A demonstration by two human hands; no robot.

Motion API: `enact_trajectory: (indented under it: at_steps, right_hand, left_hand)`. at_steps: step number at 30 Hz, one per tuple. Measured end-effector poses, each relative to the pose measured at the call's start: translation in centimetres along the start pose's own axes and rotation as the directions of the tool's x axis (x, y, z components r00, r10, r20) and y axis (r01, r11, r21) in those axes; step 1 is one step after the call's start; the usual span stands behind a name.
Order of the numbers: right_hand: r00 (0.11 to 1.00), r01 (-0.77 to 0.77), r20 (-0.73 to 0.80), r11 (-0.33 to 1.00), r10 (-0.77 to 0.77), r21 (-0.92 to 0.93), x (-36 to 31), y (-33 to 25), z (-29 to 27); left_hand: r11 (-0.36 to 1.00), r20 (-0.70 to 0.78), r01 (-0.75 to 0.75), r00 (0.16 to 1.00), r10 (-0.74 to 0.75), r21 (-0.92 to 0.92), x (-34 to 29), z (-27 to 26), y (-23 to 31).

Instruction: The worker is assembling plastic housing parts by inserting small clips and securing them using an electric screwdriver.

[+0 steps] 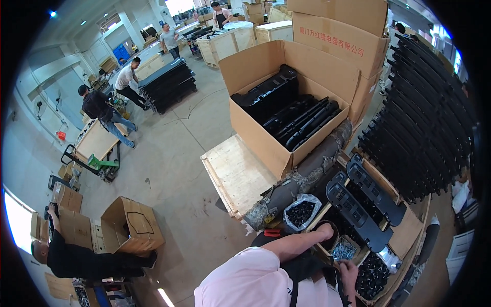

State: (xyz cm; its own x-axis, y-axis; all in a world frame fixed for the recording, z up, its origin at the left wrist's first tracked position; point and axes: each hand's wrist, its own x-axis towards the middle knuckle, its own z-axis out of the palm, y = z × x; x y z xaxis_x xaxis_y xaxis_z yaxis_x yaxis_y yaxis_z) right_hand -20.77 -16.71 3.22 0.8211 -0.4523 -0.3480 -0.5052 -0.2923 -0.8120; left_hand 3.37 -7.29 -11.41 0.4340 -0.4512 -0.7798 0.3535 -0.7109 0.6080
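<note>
My left hand [323,232] reaches over a dark round container [335,239]; its fingers are hidden inside or behind the rim. A tray of silvery-blue screws [343,249] lies just beyond my right hand [349,270]. That hand's fingers are curled together beside the screws, and whatever they hold is too small to make out. Next to it sits a bin of small black parts [372,276]. Two long black plastic panels with slots, one nearer [358,212] and one farther [376,189], lie side by side on the bench beyond my hands.
A clear plastic bag of small black pieces [300,212] stands left of the panels. Behind it an open carton [266,138] holds black plastic parts. A tall stack of black panels [424,117] rises at right. Other people work at far left, near a green pallet jack [102,163].
</note>
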Motion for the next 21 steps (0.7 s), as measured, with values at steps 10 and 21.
enact_trajectory:
  at_steps: [10,21]
  right_hand:
    - [0.984,-0.163,-0.047,0.980,0.170,0.117,-8.2,6.8,0.9]
    - [0.918,-0.369,0.217,0.512,0.332,0.776,-6.7,26.8,5.9]
  left_hand:
    - [0.945,0.037,-0.133,0.988,0.151,-0.298,-2.1,-2.6,-0.5]
    - [0.721,0.215,-0.111,0.913,0.346,-0.684,-9.0,-4.4,0.3]
